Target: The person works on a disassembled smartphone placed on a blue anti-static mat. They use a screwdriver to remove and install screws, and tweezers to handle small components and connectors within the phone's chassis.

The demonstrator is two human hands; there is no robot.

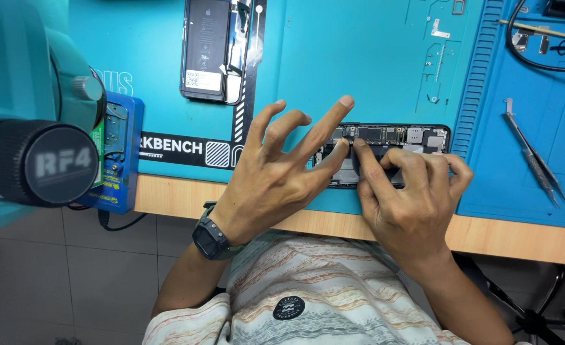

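Fingers (343, 148) of the left hand (276, 182) are spread wide apart, with only the lowest of them laid on the opened phone (391, 144); nothing is clamped by that hand. Fingers of the right hand (410, 198) are drawn together and bent, the forefinger tip being pressed onto the phone's inside right beside the left fingertip, while the other fingers are curled along the phone's near edge. Whether a small part is pinched between the two meeting tips cannot be told.

The phone is laid flat on a teal mat (359, 57) near the front edge of the table (180, 195), its circuit boards being exposed along the far side. A black wristwatch (211, 237) is worn on the left wrist. A second opened phone (209, 48) with its battery showing is placed farther back on the mat, well apart. Tweezers (531, 150) are laid on a blue mat (519, 191) to the right. A microscope eyepiece (39, 163) is seen at the left edge, with a small blue device (119, 153) just beside it.
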